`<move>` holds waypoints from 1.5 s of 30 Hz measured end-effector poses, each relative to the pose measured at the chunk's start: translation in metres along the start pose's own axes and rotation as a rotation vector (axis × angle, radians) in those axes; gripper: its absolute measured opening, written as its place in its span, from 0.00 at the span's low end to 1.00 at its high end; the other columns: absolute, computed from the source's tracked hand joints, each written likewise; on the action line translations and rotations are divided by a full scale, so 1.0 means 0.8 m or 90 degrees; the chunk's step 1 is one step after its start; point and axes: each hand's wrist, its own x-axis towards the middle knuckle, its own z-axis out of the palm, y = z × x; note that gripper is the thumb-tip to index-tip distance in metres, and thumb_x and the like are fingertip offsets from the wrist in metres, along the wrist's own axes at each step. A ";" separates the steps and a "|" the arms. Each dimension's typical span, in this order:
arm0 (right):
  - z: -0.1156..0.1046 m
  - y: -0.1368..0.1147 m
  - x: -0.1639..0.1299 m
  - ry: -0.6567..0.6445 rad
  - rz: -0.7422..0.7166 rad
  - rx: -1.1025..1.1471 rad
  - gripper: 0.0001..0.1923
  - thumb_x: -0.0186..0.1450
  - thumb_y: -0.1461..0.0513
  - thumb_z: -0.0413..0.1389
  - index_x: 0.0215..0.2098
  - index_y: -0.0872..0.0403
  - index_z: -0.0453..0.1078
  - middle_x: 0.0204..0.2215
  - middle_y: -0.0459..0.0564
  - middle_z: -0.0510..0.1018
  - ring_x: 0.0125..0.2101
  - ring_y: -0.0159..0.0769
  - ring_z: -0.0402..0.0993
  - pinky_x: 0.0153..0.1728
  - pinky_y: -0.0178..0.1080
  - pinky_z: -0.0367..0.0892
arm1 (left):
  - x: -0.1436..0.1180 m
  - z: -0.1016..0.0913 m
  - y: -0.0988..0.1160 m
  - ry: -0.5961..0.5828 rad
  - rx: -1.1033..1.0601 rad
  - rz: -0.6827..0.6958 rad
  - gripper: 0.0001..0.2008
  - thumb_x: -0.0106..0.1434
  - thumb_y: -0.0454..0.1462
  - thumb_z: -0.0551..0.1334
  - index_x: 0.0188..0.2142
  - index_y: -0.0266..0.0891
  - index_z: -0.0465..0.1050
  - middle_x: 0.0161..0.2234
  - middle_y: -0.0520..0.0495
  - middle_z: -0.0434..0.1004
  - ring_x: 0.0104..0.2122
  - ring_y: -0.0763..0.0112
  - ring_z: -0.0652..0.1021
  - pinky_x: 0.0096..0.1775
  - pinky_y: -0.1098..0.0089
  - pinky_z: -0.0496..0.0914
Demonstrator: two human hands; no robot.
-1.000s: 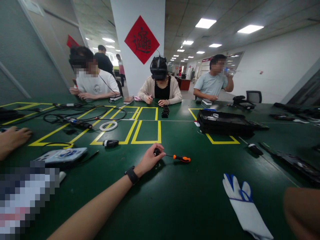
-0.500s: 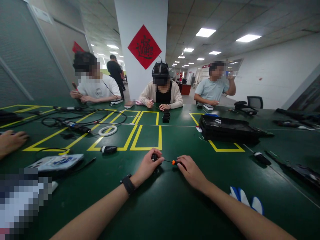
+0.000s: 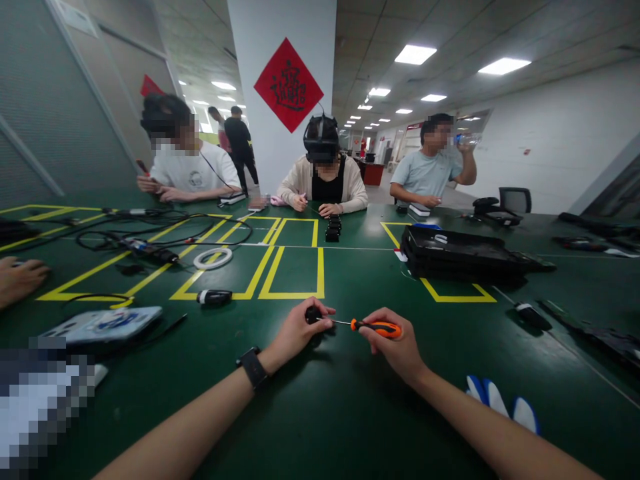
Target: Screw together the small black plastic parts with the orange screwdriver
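My left hand [image 3: 296,331], with a black watch on its wrist, pinches a small black part [image 3: 313,315] just above the green table [image 3: 350,413]. My right hand [image 3: 395,347] grips an orange-handled screwdriver [image 3: 377,327] by its handle. The thin metal shaft points left, its tip at the black part. Both hands meet just in front of the yellow taped boxes.
A white and blue glove [image 3: 503,407] lies by my right forearm. A black case [image 3: 460,252] sits at the right, cables [image 3: 150,240], a white ring [image 3: 213,258] and a small black device [image 3: 213,297] at the left. Three people sit across the table. Another person's hand [image 3: 17,280] rests far left.
My right hand came in from the lower right, took hold of the screwdriver and lifted it off the table. My left hand kept the black part.
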 end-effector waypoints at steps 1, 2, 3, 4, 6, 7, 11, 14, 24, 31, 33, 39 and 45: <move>0.001 -0.002 -0.002 0.010 -0.030 0.008 0.08 0.57 0.60 0.58 0.32 0.55 0.66 0.26 0.45 0.70 0.18 0.25 0.66 0.18 0.30 0.63 | -0.001 0.001 0.000 -0.018 0.000 -0.001 0.12 0.53 0.40 0.63 0.33 0.37 0.64 0.37 0.45 0.76 0.37 0.68 0.76 0.40 0.65 0.67; 0.003 -0.003 -0.004 0.018 -0.064 0.005 0.06 0.57 0.61 0.57 0.32 0.55 0.67 0.27 0.45 0.70 0.19 0.26 0.67 0.19 0.30 0.64 | -0.002 0.001 0.000 -0.034 0.000 -0.001 0.12 0.53 0.40 0.63 0.33 0.37 0.64 0.35 0.45 0.76 0.35 0.68 0.76 0.40 0.65 0.67; 0.004 -0.004 -0.006 0.025 -0.103 -0.011 0.05 0.58 0.62 0.57 0.32 0.55 0.67 0.27 0.46 0.70 0.21 0.26 0.68 0.21 0.31 0.65 | -0.002 0.002 0.000 -0.044 0.000 0.000 0.12 0.52 0.40 0.64 0.33 0.37 0.64 0.34 0.46 0.76 0.34 0.68 0.76 0.39 0.66 0.68; 0.006 -0.005 -0.008 0.027 -0.143 -0.034 0.04 0.58 0.63 0.57 0.31 0.54 0.68 0.27 0.46 0.71 0.22 0.27 0.68 0.23 0.31 0.66 | -0.003 0.002 0.001 -0.050 -0.002 0.002 0.12 0.52 0.40 0.64 0.33 0.37 0.64 0.32 0.47 0.76 0.34 0.68 0.76 0.38 0.66 0.68; 0.011 -0.004 -0.011 0.018 -0.216 -0.083 0.03 0.57 0.65 0.57 0.31 0.54 0.68 0.27 0.46 0.72 0.25 0.28 0.70 0.27 0.32 0.66 | -0.005 0.002 0.001 -0.049 -0.013 0.003 0.13 0.52 0.40 0.64 0.33 0.37 0.64 0.32 0.47 0.76 0.34 0.68 0.76 0.38 0.66 0.68; 0.013 -0.003 -0.013 0.008 -0.246 -0.100 0.05 0.56 0.66 0.57 0.32 0.54 0.68 0.27 0.46 0.73 0.25 0.29 0.70 0.27 0.32 0.66 | -0.005 0.002 0.002 -0.042 -0.021 0.001 0.13 0.51 0.40 0.64 0.33 0.37 0.64 0.32 0.47 0.76 0.34 0.68 0.76 0.38 0.65 0.68; 0.019 -0.001 -0.016 -0.043 -0.327 -0.129 0.08 0.55 0.68 0.56 0.34 0.54 0.68 0.27 0.46 0.74 0.26 0.29 0.70 0.29 0.33 0.65 | -0.006 0.002 0.001 -0.012 -0.022 -0.007 0.15 0.49 0.40 0.66 0.33 0.37 0.64 0.33 0.47 0.75 0.33 0.68 0.76 0.39 0.64 0.68; 0.018 -0.003 -0.015 -0.058 -0.346 -0.121 0.08 0.56 0.68 0.54 0.34 0.54 0.68 0.27 0.47 0.73 0.27 0.29 0.69 0.29 0.34 0.65 | -0.007 0.001 0.002 -0.021 0.001 0.007 0.15 0.48 0.39 0.66 0.33 0.37 0.65 0.32 0.48 0.74 0.33 0.69 0.76 0.39 0.65 0.68; 0.015 -0.006 -0.022 -0.043 -0.244 -0.107 0.07 0.58 0.65 0.51 0.36 0.53 0.66 0.27 0.47 0.71 0.25 0.30 0.67 0.28 0.34 0.64 | -0.009 0.009 0.008 -0.031 0.055 0.034 0.11 0.51 0.35 0.63 0.33 0.38 0.64 0.29 0.52 0.72 0.30 0.72 0.74 0.36 0.68 0.68; 0.020 -0.003 -0.023 -0.120 -0.312 -0.152 0.09 0.55 0.65 0.53 0.35 0.52 0.69 0.27 0.47 0.68 0.27 0.32 0.65 0.29 0.36 0.62 | -0.007 0.007 0.003 -0.016 0.015 0.029 0.11 0.50 0.32 0.62 0.33 0.38 0.63 0.30 0.53 0.71 0.30 0.73 0.74 0.35 0.70 0.68; 0.020 -0.004 -0.022 -0.113 -0.281 -0.153 0.12 0.56 0.65 0.53 0.39 0.52 0.68 0.28 0.47 0.68 0.28 0.31 0.65 0.29 0.35 0.62 | -0.007 0.007 0.001 -0.041 0.001 0.014 0.12 0.51 0.33 0.62 0.35 0.38 0.63 0.29 0.52 0.72 0.30 0.73 0.75 0.35 0.69 0.68; 0.019 -0.006 -0.019 -0.140 -0.266 -0.145 0.10 0.56 0.66 0.51 0.36 0.53 0.69 0.29 0.47 0.66 0.29 0.31 0.64 0.30 0.35 0.62 | -0.009 0.007 0.001 -0.065 -0.011 0.005 0.15 0.50 0.35 0.64 0.37 0.37 0.62 0.29 0.51 0.74 0.30 0.71 0.76 0.37 0.66 0.69; 0.018 -0.005 -0.018 -0.124 -0.253 -0.138 0.10 0.59 0.63 0.52 0.40 0.52 0.68 0.29 0.47 0.67 0.28 0.32 0.65 0.30 0.35 0.62 | -0.010 0.008 0.006 -0.072 -0.027 0.003 0.16 0.51 0.36 0.64 0.38 0.38 0.61 0.30 0.50 0.75 0.31 0.71 0.76 0.38 0.65 0.69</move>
